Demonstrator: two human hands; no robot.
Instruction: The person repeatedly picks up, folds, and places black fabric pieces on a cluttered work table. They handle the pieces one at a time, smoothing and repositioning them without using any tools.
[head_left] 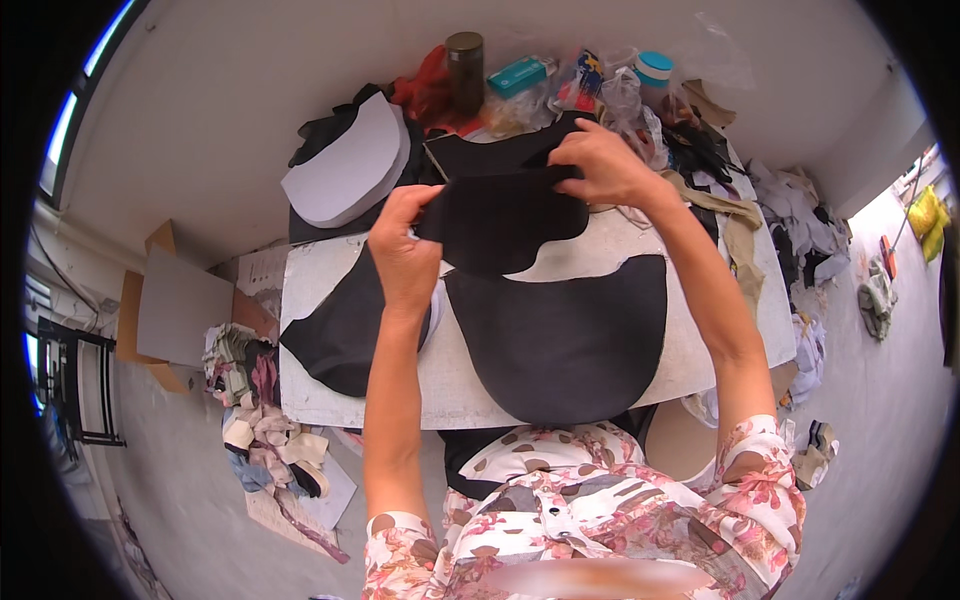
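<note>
Raised over the white table (560,262), a black cut piece of sheet material (510,225) hangs between my two hands. My left hand (405,245) pinches its left edge. At the upper right corner, my right hand (605,170) is closed on the same piece, fingers curled over its edge. Below lies a larger black curved panel (565,340), flat near the front edge. To the left, partly behind my forearm, is another black panel (340,330) with a pale edge beneath it. Beyond the held piece lies a further black piece (500,150), partly covered by it.
White curved panels (350,175) lie stacked at the back left. Along the wall stand a lidded jar (465,75), a teal box (520,77) and a blue-lidded tub (654,70) among plastic bags. Cloth scraps (270,440) heap at the left; a cardboard box (180,305) stands beyond.
</note>
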